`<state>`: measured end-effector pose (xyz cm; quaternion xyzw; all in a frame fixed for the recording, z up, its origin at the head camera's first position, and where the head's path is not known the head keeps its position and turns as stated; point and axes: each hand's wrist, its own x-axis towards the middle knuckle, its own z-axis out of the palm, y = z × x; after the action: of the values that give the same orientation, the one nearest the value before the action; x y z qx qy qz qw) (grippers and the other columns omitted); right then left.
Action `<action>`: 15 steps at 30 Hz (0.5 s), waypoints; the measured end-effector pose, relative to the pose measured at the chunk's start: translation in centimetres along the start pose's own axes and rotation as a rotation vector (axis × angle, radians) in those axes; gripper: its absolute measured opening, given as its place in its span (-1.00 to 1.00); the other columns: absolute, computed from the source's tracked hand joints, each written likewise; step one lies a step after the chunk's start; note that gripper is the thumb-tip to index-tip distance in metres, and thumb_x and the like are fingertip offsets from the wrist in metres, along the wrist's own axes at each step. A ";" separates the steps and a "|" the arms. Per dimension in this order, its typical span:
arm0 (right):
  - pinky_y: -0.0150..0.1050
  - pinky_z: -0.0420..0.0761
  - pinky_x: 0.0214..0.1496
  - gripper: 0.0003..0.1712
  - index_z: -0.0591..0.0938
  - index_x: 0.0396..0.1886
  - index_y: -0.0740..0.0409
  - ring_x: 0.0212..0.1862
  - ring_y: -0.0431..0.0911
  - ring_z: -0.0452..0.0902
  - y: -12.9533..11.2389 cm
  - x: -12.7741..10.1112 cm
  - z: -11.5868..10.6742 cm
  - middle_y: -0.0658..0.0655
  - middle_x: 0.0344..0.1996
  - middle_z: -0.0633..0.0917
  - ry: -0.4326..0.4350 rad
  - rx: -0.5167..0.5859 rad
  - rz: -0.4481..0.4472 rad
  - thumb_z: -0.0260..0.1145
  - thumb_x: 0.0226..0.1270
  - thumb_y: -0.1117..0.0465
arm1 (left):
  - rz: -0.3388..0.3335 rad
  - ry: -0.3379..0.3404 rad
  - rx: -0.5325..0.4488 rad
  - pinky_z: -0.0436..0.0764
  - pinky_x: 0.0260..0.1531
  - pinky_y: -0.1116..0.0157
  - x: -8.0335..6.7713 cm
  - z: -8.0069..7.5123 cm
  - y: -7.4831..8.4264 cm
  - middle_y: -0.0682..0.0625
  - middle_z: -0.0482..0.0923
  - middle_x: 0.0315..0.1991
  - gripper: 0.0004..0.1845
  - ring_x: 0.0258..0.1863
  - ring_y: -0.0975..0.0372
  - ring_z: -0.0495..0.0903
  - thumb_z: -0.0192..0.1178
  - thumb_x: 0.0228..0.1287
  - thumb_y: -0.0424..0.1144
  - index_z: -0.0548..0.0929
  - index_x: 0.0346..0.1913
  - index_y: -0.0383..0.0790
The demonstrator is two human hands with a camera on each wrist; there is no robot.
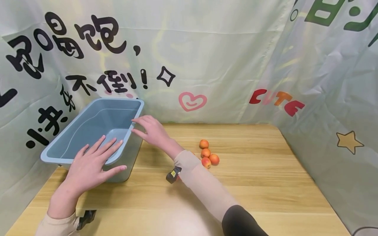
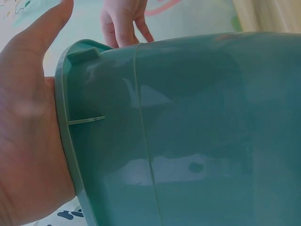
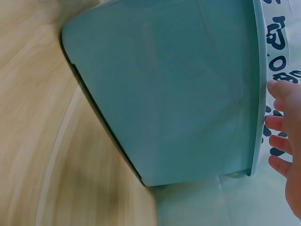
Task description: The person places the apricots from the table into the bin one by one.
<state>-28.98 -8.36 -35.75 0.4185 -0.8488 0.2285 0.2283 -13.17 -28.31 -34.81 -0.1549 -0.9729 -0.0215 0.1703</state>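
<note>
Both hands [image 1: 91, 160] on tub [image 1: 88, 131] rim

Right forearm [image 1: 203, 183] hides perhaps a fifth apricot [image 1: 192, 153]; count uncertain.

You get bright, even light; glare streaks the tub [image 2: 197, 165], and the right wrist view's table [image 3: 42, 141] blurs.

A blue tub [image 1: 97, 127] fills the counter's [image 1: 265, 183] back left corner, hard against the printed curtain [image 1: 206, 49]. Four apricots [image 1: 208, 154] cluster mid-counter, just right of the right forearm. Bare wood lies open along the front and right, fenced by curtain there too.
</note>
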 end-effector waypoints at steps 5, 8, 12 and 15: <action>-0.32 0.41 0.37 -0.53 0.60 0.19 0.01 0.19 -0.13 0.51 0.2 -1.1 -0.3 -0.01 0.07 0.68 0.025 -0.015 -0.033 0.25 0.38 -0.07 | -0.005 -0.005 0.004 0.21 0.24 -0.28 0.0 -0.1 0.1 -0.02 0.37 0.42 -0.09 0.49 -0.04 0.18 0.16 0.08 0.43 0.22 0.49 0.21; -0.30 0.42 0.36 -0.53 0.60 0.18 0.02 0.18 -0.12 0.51 0.3 -1.8 -0.4 0.00 0.06 0.68 0.035 -0.025 -0.045 0.27 0.37 -0.06 | 0.000 0.003 0.008 0.22 0.23 -0.28 -0.1 -0.1 0.2 -0.03 0.38 0.41 -0.09 0.48 -0.05 0.20 0.17 0.08 0.43 0.25 0.48 0.18; -0.29 0.43 0.36 -0.55 0.63 0.14 0.02 0.19 -0.10 0.52 0.3 -2.7 -0.7 -0.01 0.06 0.69 0.065 -0.056 -0.063 0.31 0.33 -0.06 | -0.004 0.006 0.006 0.22 0.23 -0.27 0.0 0.0 0.1 -0.02 0.37 0.41 -0.09 0.48 -0.04 0.20 0.18 0.07 0.43 0.25 0.48 0.19; -0.28 0.43 0.36 -0.55 0.64 0.13 0.01 0.19 -0.10 0.52 0.4 -3.4 -0.9 0.00 0.05 0.70 0.092 -0.069 -0.082 0.34 0.30 -0.05 | -0.006 0.007 0.009 0.22 0.23 -0.27 0.0 0.0 0.0 -0.02 0.38 0.41 -0.08 0.48 -0.04 0.19 0.18 0.07 0.43 0.23 0.49 0.20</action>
<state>-27.24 -5.56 -37.05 0.4337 -0.8271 0.2085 0.2904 -13.16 -28.33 -34.85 -0.1514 -0.9728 -0.0182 0.1741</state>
